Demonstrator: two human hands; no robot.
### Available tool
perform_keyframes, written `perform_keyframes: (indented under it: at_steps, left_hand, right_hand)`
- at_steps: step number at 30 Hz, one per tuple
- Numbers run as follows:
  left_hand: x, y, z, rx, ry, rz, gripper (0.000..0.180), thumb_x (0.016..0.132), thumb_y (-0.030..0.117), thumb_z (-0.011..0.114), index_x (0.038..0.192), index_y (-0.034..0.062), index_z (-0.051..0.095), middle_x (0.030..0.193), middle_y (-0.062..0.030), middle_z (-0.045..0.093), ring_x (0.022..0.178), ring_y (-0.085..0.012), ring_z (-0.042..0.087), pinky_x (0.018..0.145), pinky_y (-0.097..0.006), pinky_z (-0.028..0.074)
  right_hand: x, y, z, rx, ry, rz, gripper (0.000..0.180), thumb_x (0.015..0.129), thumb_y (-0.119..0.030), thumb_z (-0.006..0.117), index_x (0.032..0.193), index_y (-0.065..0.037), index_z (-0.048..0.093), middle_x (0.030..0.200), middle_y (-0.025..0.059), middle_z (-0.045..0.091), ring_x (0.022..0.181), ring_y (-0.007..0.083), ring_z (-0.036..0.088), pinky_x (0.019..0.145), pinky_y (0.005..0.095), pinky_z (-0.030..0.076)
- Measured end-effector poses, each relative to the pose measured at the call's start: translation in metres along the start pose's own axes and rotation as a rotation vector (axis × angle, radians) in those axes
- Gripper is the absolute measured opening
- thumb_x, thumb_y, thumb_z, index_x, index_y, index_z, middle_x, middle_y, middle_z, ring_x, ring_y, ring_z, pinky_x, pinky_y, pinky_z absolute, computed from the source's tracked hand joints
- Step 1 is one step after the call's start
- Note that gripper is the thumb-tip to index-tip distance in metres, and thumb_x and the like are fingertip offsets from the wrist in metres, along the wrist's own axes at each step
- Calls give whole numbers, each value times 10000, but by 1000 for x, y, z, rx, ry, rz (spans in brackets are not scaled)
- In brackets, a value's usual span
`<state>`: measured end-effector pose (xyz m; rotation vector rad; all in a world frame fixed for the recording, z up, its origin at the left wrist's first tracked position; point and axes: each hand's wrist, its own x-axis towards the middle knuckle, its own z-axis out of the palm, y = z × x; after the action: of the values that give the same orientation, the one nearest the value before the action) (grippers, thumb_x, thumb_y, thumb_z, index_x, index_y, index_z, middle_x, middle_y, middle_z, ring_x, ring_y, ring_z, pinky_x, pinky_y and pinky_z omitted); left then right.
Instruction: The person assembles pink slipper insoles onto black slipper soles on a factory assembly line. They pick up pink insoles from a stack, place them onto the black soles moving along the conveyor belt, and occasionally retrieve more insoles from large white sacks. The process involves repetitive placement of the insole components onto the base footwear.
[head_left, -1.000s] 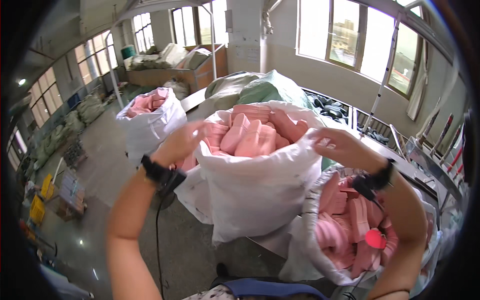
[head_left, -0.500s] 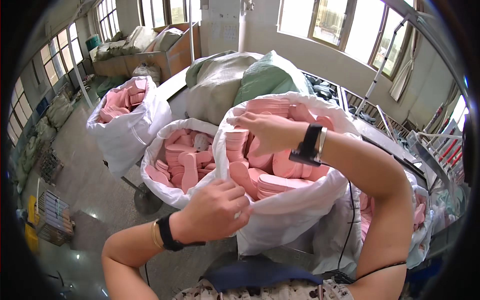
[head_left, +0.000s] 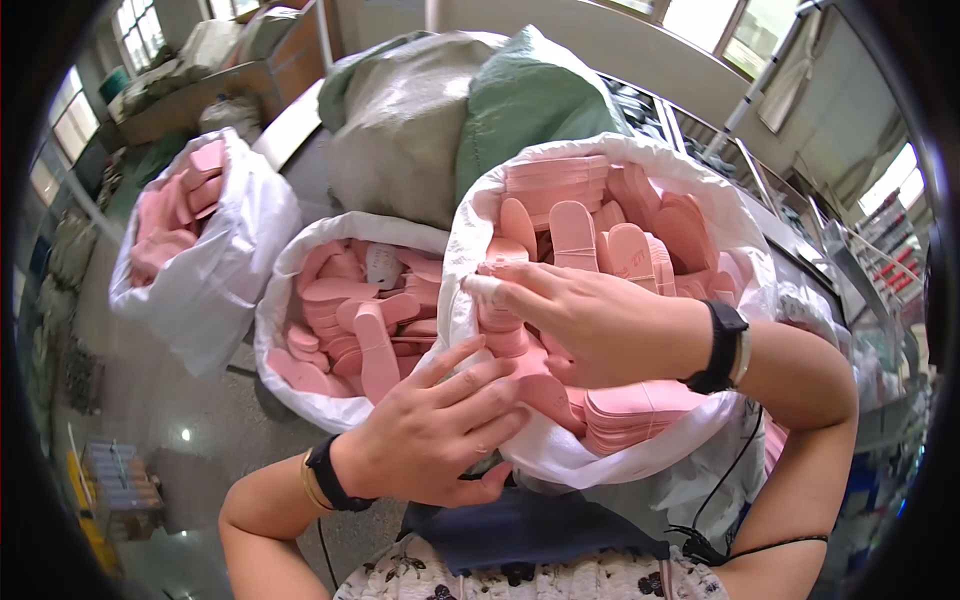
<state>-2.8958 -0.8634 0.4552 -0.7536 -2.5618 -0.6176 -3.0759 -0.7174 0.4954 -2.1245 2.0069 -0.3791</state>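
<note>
- Left hand (head_left: pixel 430 435): fingers spread, palm pressed flat on the near rim of the white sack (head_left: pixel 600 455); holding nothing.
- Right hand (head_left: pixel 590 320): reaches across inside the sack mouth, fingers curled loosely over the pink insoles (head_left: pixel 575 235). Can't tell if it's pinching one.
- Step, my read: steadying the sack and grabbing or settling insoles at the top.
- Next move likely needs a firm grip on the soft rim, so the full sack doesn't slump.
- Insoles: flat, pink, foot-shaped, stacked on edge, filling the sack to the brim.
- Beyond: second sack of insoles (head_left: pixel 350 310) just left, third sack (head_left: pixel 190 230) farther left on the floor, grey-green bags (head_left: pixel 450 110) behind.
</note>
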Motion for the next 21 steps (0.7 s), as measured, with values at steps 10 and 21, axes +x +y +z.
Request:
perform_keyframes:
  at_steps: [10, 21]
  left_hand:
    - [-61, -39, 25, -302, 22, 40, 380, 700, 315, 715, 967, 54, 643, 909, -60, 596, 836, -219, 599, 850, -360, 478]
    - [-71, -71, 24, -430, 72, 126, 417, 745, 250, 674, 1093, 34, 597, 968, -81, 594, 933, -254, 586, 914, -382, 464]
  right_hand:
    - [20, -38, 18, -266, -6, 161, 876, 665, -258, 745, 1426, -82, 349, 1348, 194, 437, 1282, 341, 410, 1027, 466, 338]
    - [60, -39, -1, -218, -83, 379, 907, 564, -311, 851, 1361, -151, 448, 1274, 142, 446, 1156, 354, 489, 962, 420, 427]
